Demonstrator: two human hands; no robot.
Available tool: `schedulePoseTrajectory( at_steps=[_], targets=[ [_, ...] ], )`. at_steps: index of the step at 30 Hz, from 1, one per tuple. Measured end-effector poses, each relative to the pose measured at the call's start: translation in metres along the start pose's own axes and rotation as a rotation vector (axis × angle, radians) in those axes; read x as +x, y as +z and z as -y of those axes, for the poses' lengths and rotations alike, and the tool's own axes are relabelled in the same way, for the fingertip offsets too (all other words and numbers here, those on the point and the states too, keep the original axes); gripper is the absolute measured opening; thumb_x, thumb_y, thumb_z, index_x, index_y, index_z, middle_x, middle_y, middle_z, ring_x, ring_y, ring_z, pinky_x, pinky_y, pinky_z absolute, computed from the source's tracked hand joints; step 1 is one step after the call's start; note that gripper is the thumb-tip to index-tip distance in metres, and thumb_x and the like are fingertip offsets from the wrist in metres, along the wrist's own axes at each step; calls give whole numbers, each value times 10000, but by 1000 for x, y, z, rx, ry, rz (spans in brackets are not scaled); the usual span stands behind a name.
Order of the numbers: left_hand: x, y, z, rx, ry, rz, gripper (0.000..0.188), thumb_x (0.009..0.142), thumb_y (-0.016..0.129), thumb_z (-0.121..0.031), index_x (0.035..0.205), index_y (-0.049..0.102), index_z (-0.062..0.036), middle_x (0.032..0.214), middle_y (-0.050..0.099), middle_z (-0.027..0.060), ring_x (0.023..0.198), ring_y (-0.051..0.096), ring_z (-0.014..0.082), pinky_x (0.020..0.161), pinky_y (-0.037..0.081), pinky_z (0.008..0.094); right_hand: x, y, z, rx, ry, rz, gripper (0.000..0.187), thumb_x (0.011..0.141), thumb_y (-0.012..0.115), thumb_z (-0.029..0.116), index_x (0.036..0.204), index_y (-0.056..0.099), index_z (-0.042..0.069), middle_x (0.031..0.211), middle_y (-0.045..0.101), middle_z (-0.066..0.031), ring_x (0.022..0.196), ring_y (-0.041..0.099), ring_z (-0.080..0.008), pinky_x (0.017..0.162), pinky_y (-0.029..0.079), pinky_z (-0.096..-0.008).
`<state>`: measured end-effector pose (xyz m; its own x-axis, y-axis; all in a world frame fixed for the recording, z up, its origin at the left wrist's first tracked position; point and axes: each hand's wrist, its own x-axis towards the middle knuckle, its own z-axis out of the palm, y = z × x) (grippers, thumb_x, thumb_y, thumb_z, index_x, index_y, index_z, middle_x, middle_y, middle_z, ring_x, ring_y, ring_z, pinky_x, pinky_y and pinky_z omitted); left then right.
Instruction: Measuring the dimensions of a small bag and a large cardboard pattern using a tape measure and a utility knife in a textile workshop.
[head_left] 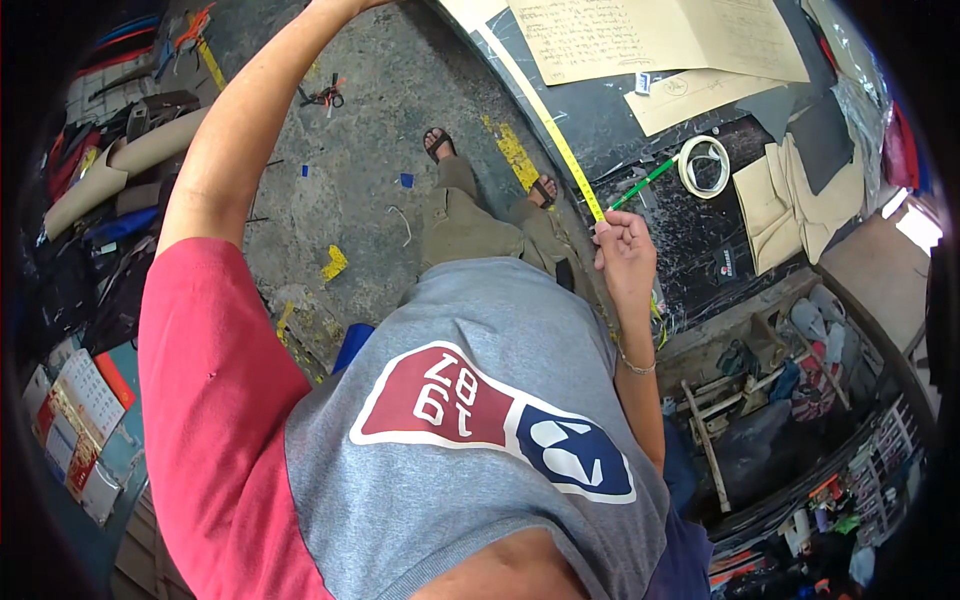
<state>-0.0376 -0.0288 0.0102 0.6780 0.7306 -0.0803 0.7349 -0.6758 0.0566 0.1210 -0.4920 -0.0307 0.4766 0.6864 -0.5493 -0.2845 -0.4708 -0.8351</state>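
Observation:
Pinched between the thumb and fingers of my right hand point(626, 255) is the end of a yellow measuring tape point(566, 152). The tape runs up along the edge of the dark work table point(600, 125). A green pencil point(643, 185) lies just beyond my right fingertips, beside a white ring-shaped roll point(703, 167). Handwritten brown paper sheets point(650, 40) cover the far part of the table. My left arm stretches far forward, and only a sliver of my left hand point(373, 3) shows at the upper edge, its fingers out of frame.
Folded brown paper pieces point(795, 205) lie at the table's right. Nearer me stands a wooden bin point(745, 420) of mixed scraps. Bags and rolled material point(130, 170) pile up on the left. Blue scraps point(406, 180) dot the concrete floor point(330, 190).

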Motion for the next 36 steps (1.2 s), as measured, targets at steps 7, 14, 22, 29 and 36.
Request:
schedulePoseTrajectory(
  at_steps=[7, 14, 22, 29, 36],
  targets=[
    [1, -5, -4, -17, -18, 51, 1030, 668, 717, -771, 1223, 563, 83, 1076, 654, 330, 1061, 633, 463, 907, 520, 502, -14, -9, 5, -52, -9, 9, 195, 963, 656, 80, 1112, 585, -25, 856, 647, -55, 673, 612, -66, 587, 497, -197],
    [1, 0, 8, 8, -32, 55, 1023, 680, 714, -768, 1235, 563, 78, 1091, 647, 339, 1072, 632, 456, 914, 521, 497, -17, -19, 24, -326, -245, -222, 187, 936, 712, 138, 1011, 665, -26, 865, 673, -50, 701, 570, -54, 656, 481, -202],
    [-3, -4, -4, 10, 4, 4, 1042, 689, 711, -766, 1267, 541, 84, 1128, 633, 340, 1098, 617, 452, 925, 514, 495, 31, -19, 59, -940, -79, -292, 409, 807, 815, 388, 819, 712, -7, 689, 694, -116, 641, 670, -176, 641, 524, -309],
    [-4, 3, -3, 44, -17, -38, 1072, 677, 704, -784, 1274, 534, 90, 1084, 650, 331, 1068, 629, 452, 921, 512, 497, 37, -38, 36, -764, -64, -265, 303, 844, 775, 289, 836, 722, -10, 664, 694, -55, 546, 623, -94, 558, 500, -253],
    [-3, 4, -3, 29, -27, -8, 1071, 677, 702, -787, 1288, 534, 77, 1121, 639, 334, 1099, 613, 454, 941, 503, 493, 18, -59, 36, -353, 146, -102, 235, 910, 710, 204, 956, 682, -25, 682, 680, -42, 523, 601, -76, 479, 467, -205]
  ],
)
